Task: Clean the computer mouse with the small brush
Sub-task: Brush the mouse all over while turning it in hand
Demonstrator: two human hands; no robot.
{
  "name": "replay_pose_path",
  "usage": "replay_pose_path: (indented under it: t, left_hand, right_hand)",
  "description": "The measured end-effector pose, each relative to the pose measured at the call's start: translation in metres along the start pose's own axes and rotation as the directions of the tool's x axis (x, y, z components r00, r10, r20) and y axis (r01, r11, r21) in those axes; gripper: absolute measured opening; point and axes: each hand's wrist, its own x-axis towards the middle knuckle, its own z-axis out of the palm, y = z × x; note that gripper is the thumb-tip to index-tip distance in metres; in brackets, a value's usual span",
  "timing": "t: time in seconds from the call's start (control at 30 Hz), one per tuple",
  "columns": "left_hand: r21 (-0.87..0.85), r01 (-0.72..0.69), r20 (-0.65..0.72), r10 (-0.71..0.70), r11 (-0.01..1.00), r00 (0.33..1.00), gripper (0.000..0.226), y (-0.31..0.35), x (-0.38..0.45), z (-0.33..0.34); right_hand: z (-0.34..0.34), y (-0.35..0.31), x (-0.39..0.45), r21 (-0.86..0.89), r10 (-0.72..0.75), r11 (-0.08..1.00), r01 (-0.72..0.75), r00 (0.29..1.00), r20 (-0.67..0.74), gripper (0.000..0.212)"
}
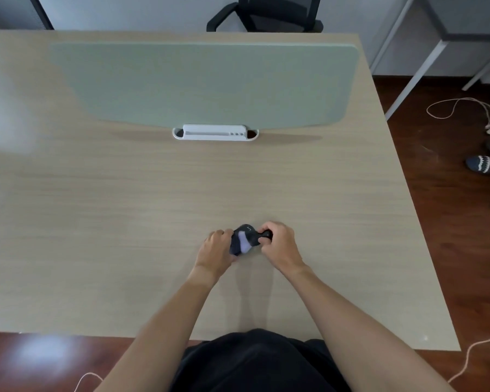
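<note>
Dark clothing (262, 363) on the person's torso fills the bottom centre of the frame, and two bare forearms extend from it toward the middle of the desk (125, 207). Both hands meet slightly below and right of frame centre. Left hand (216, 251) is curled closed around the lower left side of the computer mouse (245, 239), holding it tilted just above the desk surface. This mouse is dark with a paler patch on the face turned toward the camera; motion blur hides finer detail. Right hand (279, 244) is closed at the upper right end of the mouse, its fingertips pinched on a small dark object (267, 235) that touches the mouse; whether this object is the small brush cannot be told. Light wood grain covers the desk, which occupies most of the frame. At upper centre, a pale green divider panel (204, 83) stands across the desk, with a white organiser tray (215, 132) fixed at the middle of its lower edge. A black office chair (266, 12) shows beyond the panel at the top edge. Dark wooden floor (450, 222) runs down the right side, carrying a pale cable (450, 108) and a patterned slipper (484, 164) near the right edge.
</note>
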Motion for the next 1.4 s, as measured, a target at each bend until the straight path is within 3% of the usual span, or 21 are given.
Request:
replay_pose_path:
  t: [0.13, 0.3, 0.37, 0.5, 0.63, 0.7, 0.77, 0.83, 0.9, 1.03, 1.13, 1.27, 1.4]
  left_hand:
    - [0.016, 0.035, 0.028, -0.035, 0.999, 0.999, 0.043, 0.004, 0.002, -0.005]
    - [-0.030, 0.042, -0.023, -0.042, 0.999, 0.999, 0.028, 0.004, 0.002, -0.003]
    - [-0.032, 0.035, -0.022, -0.036, 0.999, 0.999, 0.027, 0.005, 0.002, -0.004]
    - [0.005, 0.033, 0.027, -0.033, 0.999, 0.999, 0.046, 0.004, 0.003, -0.008]
    - [0.043, 0.033, 0.026, -0.034, 0.999, 0.999, 0.048, 0.005, 0.005, -0.007]
    - [0.070, 0.035, 0.022, -0.037, 0.997, 0.999, 0.047, 0.006, 0.007, -0.008]
    - [0.108, 0.017, 0.021, -0.020, 0.994, 1.000, 0.047, 0.005, 0.010, -0.008]
    - [0.158, -0.017, 0.008, 0.016, 0.987, 1.000, 0.041, 0.002, 0.014, -0.011]
    - [0.187, -0.045, 0.009, 0.045, 0.981, 0.999, 0.044, -0.003, 0.016, -0.013]
    - [0.072, -0.050, 0.008, 0.049, 0.996, 0.999, 0.061, -0.014, 0.019, -0.014]
    - [-0.067, -0.018, 0.016, 0.019, 0.998, 1.000, 0.065, -0.015, 0.015, -0.012]
    - [-0.210, 0.144, 0.059, -0.134, 0.967, 0.989, 0.080, -0.007, 0.005, -0.007]
    - [-0.258, 0.139, 0.022, -0.138, 0.956, 0.990, 0.068, -0.003, 0.005, 0.000]
  right_hand:
    - [-0.011, 0.007, 0.003, 0.042, 0.034, 0.999, -0.027, 0.983, -0.178, 0.021]
    - [-0.005, 0.000, -0.002, 0.075, -0.058, 0.996, 0.053, 0.996, 0.070, 0.021]
    - [0.002, 0.001, 0.002, 0.031, -0.047, 0.999, 0.045, 0.995, 0.092, 0.022]
    - [-0.007, 0.006, 0.013, 0.022, 0.083, 0.996, -0.081, 0.989, -0.120, 0.024]
    - [-0.018, 0.005, 0.018, 0.093, 0.105, 0.992, -0.090, 0.980, -0.170, 0.019]
    - [-0.017, -0.003, 0.017, 0.132, 0.046, 0.991, -0.029, 0.991, -0.127, 0.015]
    - [-0.012, -0.009, 0.017, 0.139, 0.023, 0.990, -0.023, 1.000, 0.005, 0.016]
    - [-0.007, -0.008, 0.020, 0.083, 0.041, 0.995, -0.056, 0.983, 0.176, 0.013]
    - [-0.006, -0.003, 0.023, -0.025, 0.067, 0.998, -0.063, 0.978, 0.199, 0.010]
    - [-0.012, 0.004, 0.019, -0.245, 0.127, 0.962, -0.125, 0.992, -0.008, 0.011]
    - [-0.013, 0.003, 0.016, -0.130, 0.111, 0.984, -0.120, 0.991, -0.079, 0.013]
    - [-0.002, -0.009, 0.012, 0.104, 0.011, 0.995, -0.012, 1.000, 0.006, 0.013]
    - [0.008, -0.008, 0.011, 0.073, 0.000, 0.997, -0.005, 0.998, 0.069, 0.005]
